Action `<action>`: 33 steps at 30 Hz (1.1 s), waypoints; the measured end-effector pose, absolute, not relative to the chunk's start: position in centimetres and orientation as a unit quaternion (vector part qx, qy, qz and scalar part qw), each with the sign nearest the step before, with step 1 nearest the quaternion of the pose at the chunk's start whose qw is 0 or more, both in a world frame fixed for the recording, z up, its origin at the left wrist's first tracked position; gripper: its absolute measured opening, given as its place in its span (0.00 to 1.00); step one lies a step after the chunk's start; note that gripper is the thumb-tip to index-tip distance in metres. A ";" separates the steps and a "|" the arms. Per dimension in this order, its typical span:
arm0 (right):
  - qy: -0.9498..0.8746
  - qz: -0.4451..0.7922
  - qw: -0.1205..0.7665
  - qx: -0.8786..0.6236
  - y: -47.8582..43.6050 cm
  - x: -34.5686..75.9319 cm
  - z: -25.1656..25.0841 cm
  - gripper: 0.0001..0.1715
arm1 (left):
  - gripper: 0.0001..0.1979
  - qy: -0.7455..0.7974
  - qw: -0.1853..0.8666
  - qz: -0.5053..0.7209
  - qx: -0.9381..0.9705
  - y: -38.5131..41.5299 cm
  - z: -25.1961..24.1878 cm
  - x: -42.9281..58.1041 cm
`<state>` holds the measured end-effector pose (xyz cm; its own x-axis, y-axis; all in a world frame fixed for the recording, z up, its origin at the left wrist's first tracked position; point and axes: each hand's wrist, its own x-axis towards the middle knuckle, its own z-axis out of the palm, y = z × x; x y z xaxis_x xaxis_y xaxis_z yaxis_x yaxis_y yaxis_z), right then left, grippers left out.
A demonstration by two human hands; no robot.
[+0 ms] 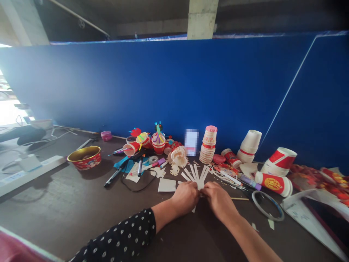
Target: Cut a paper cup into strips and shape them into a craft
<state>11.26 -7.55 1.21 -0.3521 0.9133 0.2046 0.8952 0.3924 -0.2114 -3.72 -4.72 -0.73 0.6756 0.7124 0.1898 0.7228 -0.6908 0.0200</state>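
My left hand [185,198] and my right hand [219,201] meet at the table's middle, pinching the base of a white paper fan of strips [195,175]. The strips splay upward and away from me, and their gathered base is hidden by my fingers. A square of white paper [166,185] lies just left of my left hand. A thin wooden stick [240,198] lies to the right of my right hand.
Paper cups, stacked and toppled [208,145], crafted cup figures [158,143], markers, tape, and a red-and-gold tin bowl [84,158] crowd the dark table [81,196] against a blue partition [163,87]. Paper scraps and a tape ring [267,206] lie nearby.
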 end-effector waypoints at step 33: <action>-0.789 0.043 0.038 -0.611 -9.1 11.4 2.6 0.17 | 0.08 -0.401 -0.018 -0.146 -0.904 -5.4 -0.2 -3.9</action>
<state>11.41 -9.13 2.61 -0.2495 0.9683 0.0077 0.9619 0.2487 -0.1138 -3.94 -5.43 -0.21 0.6355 0.7308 0.2491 0.7202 -0.6774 0.1501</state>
